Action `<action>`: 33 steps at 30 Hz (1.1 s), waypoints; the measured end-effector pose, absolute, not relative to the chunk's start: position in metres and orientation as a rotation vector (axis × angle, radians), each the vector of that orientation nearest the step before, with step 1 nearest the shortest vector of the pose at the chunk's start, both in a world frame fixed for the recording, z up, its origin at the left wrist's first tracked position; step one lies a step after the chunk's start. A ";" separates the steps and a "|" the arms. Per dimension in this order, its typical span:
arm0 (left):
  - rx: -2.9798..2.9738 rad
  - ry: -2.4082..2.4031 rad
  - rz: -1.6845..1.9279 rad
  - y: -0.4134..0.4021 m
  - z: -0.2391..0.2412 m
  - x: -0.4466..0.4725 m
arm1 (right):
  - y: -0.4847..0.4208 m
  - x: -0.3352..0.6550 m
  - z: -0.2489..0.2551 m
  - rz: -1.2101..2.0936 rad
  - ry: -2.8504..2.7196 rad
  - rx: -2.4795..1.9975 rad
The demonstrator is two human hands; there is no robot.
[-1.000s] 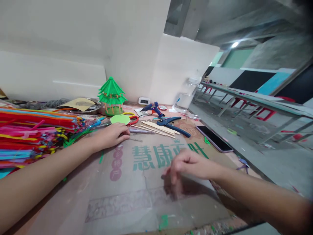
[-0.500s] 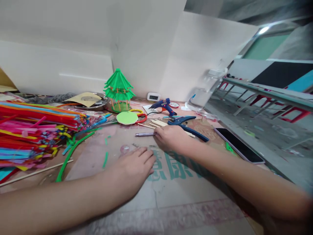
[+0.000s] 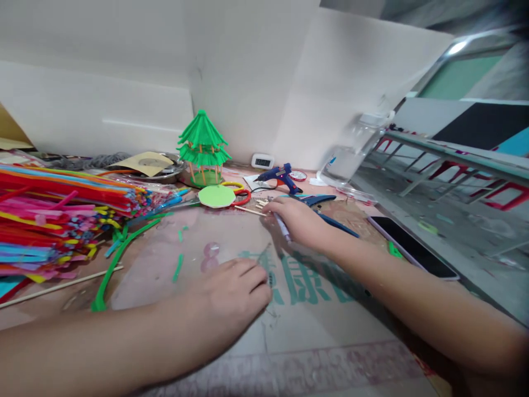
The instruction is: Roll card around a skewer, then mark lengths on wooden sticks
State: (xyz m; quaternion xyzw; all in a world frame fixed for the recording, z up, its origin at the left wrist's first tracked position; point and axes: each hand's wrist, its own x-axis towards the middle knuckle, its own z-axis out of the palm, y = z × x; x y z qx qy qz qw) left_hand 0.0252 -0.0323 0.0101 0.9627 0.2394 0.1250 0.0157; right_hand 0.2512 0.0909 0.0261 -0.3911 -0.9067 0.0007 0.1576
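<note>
My left hand [image 3: 235,292] rests on the clear plastic sheet [image 3: 231,234] with its fingers curled and the tips hidden, so what they hold, if anything, I cannot make out. Farther forward, my right hand [image 3: 300,220] is closed on a slim purple pen [image 3: 283,227] that slants down beneath the palm. Its fingertips are beside several thin wooden sticks [image 3: 262,203]. Just beyond that hand lies a blue-handled cutting tool [image 3: 339,225], partly covered by it. A pale green octagonal piece [image 3: 216,196] is at the far side of the sheet, by red and yellow scissors [image 3: 243,196].
A green tiered pagoda model [image 3: 202,149] stands at the back. Bundles of coloured pipe cleaners [image 3: 61,215] fill the left. Behind my right hand are a glue gun [image 3: 281,175], a small timer [image 3: 263,161] and a clear jug [image 3: 351,149]. A phone [image 3: 413,245] lies at right.
My right hand has swung the pen from lying sideways to slanting under its palm, its fingertips now at the sticks. My left hand's fingers have curled in. The view has shifted slightly.
</note>
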 end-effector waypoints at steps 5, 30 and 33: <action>3.033 0.734 0.403 -0.036 0.015 0.028 | 0.100 0.242 0.008 -0.032 -2.570 -1.205; 3.266 1.022 0.579 -0.059 -0.008 0.027 | 0.030 0.289 0.001 0.231 -2.519 -1.066; 3.227 0.996 0.523 -0.066 -0.005 0.026 | 0.025 0.285 0.007 0.241 -2.631 -1.002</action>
